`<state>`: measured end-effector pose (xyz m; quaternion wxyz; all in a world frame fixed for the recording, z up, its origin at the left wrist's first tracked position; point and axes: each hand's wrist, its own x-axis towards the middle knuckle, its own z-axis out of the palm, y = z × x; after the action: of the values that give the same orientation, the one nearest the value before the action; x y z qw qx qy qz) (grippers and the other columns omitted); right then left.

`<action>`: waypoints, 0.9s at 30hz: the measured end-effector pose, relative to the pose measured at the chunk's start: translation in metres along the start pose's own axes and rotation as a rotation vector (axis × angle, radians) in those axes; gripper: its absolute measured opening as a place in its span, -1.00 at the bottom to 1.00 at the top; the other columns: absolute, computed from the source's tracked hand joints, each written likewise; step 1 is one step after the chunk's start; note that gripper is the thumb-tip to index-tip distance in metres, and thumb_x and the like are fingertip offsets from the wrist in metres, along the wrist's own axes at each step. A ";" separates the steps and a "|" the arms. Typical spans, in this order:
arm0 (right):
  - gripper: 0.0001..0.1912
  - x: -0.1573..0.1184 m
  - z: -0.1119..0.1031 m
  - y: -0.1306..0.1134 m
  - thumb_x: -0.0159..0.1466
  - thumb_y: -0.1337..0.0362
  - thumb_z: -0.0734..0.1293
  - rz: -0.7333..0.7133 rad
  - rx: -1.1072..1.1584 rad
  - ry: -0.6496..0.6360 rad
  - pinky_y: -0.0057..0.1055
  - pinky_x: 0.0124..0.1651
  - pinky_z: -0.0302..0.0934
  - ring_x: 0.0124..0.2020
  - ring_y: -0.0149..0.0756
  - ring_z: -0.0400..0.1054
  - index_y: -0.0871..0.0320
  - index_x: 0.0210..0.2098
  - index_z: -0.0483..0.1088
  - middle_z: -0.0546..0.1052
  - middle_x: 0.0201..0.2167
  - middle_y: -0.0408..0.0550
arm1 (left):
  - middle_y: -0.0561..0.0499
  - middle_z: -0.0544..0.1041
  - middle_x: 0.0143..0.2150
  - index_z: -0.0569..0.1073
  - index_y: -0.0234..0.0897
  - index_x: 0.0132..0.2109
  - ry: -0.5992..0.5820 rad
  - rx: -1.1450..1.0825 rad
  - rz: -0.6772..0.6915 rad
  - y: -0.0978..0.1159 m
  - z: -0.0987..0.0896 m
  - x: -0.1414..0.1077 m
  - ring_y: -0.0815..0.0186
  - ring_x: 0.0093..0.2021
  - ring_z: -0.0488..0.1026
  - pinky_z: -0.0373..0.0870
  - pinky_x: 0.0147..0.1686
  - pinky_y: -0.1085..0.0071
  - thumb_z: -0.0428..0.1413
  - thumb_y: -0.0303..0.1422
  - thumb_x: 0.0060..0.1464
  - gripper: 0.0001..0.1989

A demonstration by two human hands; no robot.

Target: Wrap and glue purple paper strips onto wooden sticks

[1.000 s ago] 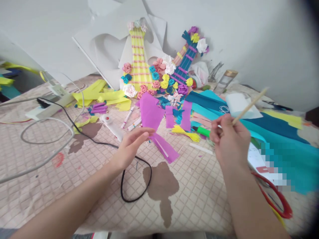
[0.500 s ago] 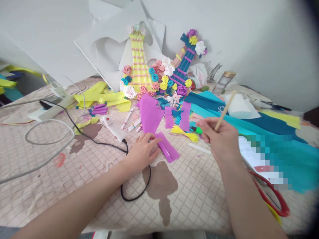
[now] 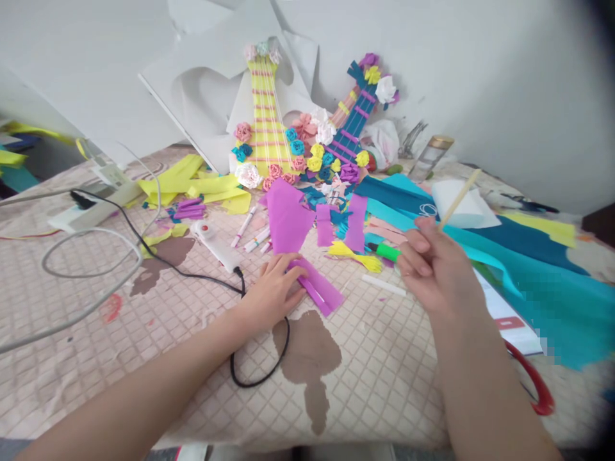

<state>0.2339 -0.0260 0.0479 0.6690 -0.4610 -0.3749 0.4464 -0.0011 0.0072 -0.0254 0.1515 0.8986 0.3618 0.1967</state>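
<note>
My left hand rests on the left part of a purple paper strip on the table, its fingers bent over the paper; a narrow white line shows along the strip. To the right, my right hand is raised above the table, fingers closed around a thin wooden stick that points up and right. A green marker with a dark tip lies beside its fingers; whether they touch it I cannot tell. A larger purple sheet lies behind my left hand.
A white glue gun with a black cable lies left. Behind stand a yellow paper guitar and a blue one. Yellow strips, a white stick, teal paper and red-handled scissors lie centre to right.
My right hand has moved right with the wooden stick, uncovering more of the green marker. My left hand stays on the purple strip, shifted only slightly with the view.
</note>
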 end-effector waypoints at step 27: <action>-0.67 -0.015 0.009 -0.002 0.03 -0.06 0.37 0.044 0.044 -0.175 -0.42 -0.75 -0.46 -0.81 -0.55 -0.39 0.01 -0.52 0.25 0.10 -0.79 -0.40 | -0.01 0.38 -0.16 0.24 -0.18 -0.06 0.471 -0.596 -0.191 0.005 -0.021 -0.009 0.31 -0.19 0.43 0.41 -0.20 0.35 0.15 -0.41 -0.01 -0.64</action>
<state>0.2215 -0.0379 0.0514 0.6338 -0.4137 -0.4118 0.5074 -0.0136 0.0005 -0.0071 0.3361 0.7077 0.3957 0.4791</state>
